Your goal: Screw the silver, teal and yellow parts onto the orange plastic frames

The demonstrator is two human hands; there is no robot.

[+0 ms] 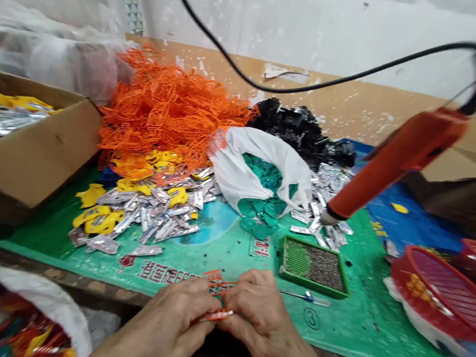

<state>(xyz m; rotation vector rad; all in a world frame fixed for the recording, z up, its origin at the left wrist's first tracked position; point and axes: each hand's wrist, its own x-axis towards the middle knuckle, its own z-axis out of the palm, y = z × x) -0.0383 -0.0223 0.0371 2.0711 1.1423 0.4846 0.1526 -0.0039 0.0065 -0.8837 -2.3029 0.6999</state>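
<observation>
My left hand [159, 327] and my right hand [259, 311] meet at the front of the table, with fingers closed on an orange plastic lattice strip [213, 315]. Part of the strip is hidden by my fingers. Just right of my right hand lies a small screwdriver [307, 297] with a blue handle. A green mat [360, 314] printed with red characters lies under my hands. Beyond them sits a green tray with a mesh panel [313, 266]. Loose silver and yellow pieces [144, 212] are scattered farther up the mat.
A tangled orange plastic heap [163, 109] and black pieces [298, 131] lie at the back. A white bag holds teal pieces [262, 196]. An orange corded tool [399, 166] hangs above the mat. A cardboard box [24, 154] stands left, red baskets [439, 289] right, a sack [23, 320] front left.
</observation>
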